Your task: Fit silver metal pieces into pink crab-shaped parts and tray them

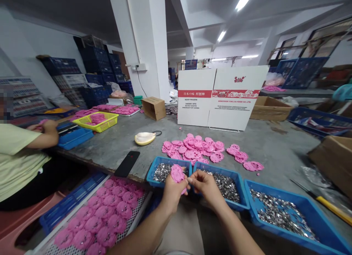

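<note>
In my left hand [172, 190] is a pink molded piece [177, 173] with a rounded, scalloped outline, held upright. My right hand [205, 185] is closed in a pinch at that piece's right edge; whatever sits between its fingertips is too small to make out. Just beyond my hands, a blue tray [154, 159] and a second blue tray [242, 181] hold small shiny metal parts. A loose heap of similar pink pieces [196, 146] lies on the table behind them.
A third blue tray [291, 244] of metal parts sits at right, near a yellow-handled tool [334, 209]. A black phone [127, 164] lies left. Below it, a crate [137, 214] carries rows of pink pieces. A co-worker [19, 152] sits far left; a white carton [196, 115] stands behind.
</note>
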### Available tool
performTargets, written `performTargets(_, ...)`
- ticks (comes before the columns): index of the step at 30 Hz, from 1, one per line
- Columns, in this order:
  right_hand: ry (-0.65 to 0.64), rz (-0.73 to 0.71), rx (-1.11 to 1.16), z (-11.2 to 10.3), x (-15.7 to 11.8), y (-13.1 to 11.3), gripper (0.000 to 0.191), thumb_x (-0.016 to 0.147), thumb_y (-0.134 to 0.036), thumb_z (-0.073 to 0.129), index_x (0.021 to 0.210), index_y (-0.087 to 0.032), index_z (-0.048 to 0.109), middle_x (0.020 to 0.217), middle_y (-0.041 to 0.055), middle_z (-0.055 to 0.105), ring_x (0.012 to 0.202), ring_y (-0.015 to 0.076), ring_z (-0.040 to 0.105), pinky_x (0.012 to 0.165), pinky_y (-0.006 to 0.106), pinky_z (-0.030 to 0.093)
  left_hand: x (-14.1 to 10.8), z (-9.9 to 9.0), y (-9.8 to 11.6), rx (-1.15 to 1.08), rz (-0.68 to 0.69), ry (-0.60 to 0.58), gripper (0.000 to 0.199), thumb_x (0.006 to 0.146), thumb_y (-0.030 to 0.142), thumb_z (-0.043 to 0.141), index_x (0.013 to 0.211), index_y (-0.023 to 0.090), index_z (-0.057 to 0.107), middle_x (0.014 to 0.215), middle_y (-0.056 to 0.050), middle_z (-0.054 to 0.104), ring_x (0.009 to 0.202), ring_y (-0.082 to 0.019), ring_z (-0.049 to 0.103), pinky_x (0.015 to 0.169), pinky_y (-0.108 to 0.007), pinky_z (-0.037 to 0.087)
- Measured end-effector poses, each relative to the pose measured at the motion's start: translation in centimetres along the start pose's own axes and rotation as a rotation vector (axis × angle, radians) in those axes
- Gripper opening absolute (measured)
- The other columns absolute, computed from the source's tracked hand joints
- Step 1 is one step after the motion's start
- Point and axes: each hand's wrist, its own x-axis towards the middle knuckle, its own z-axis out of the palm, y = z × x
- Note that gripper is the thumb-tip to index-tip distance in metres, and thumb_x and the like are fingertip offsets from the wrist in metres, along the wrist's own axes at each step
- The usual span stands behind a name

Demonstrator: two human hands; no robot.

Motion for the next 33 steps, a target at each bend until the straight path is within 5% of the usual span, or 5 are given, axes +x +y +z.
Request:
performTargets(12,0.169,-0.137,0.009,-0.8,-0.6,-0.2,0.045,0.062,-0.058,0.074,0.059,-0.021,0.049,0.068,0.0028,0.062,0.05,0.0104,0.046,0.05,0.027,0.04,-0.2,0.1,0.0,-0.08,0.005,-0.008,0.054,0.05,0.03,0.08,0.096,0.014,0.058,0.064,0.002,0.059,0.05,-0.012,0.056,0.041,-0.021,0.042)
performTargets(16,0.063,-0.085,-0.089,-1.2,-0.8,-0.5,0.038,0.066,-0.053,0.071,0.062,-0.021,0.052,0.053,-0.004,0.051,0.045,0.01,0.044,0.047,0.025,0.037,-0.4,0.0,0.1,-0.064,-0.002,-0.023,0.053,0.05,0.028,0.079,0.096,0.013,0.058,0.064,0.002,0.061,0.051,-0.012,0.056,0.041,-0.022,0.042)
performTargets(24,-0.045,0.007,-0.117,-1.6,-0.8,-0.2,0.039,0.062,-0.055,0.074,0.065,-0.018,0.06,0.055,-0.0018,0.061,0.043,0.0091,0.046,0.046,0.024,0.036,-0.4,-0.1,-0.5,-0.084,-0.085,-0.091,0.061,0.043,0.033,0.086,0.094,0.013,0.058,0.063,0.003,0.061,0.048,-0.012,0.057,0.039,-0.021,0.042)
performTargets(33,-0.109,0.068,-0.009,-2.0,-0.9,-0.7,0.051,0.055,-0.055,0.082,0.063,-0.02,0.046,0.05,-0.0035,0.059,0.038,0.006,0.041,0.041,0.021,0.028,-0.1,-0.7,-1.0,-0.149,-0.171,-0.218,0.071,0.041,0.042,0.091,0.096,0.012,0.056,0.063,0.0,0.064,0.05,-0.014,0.059,0.039,-0.022,0.043)
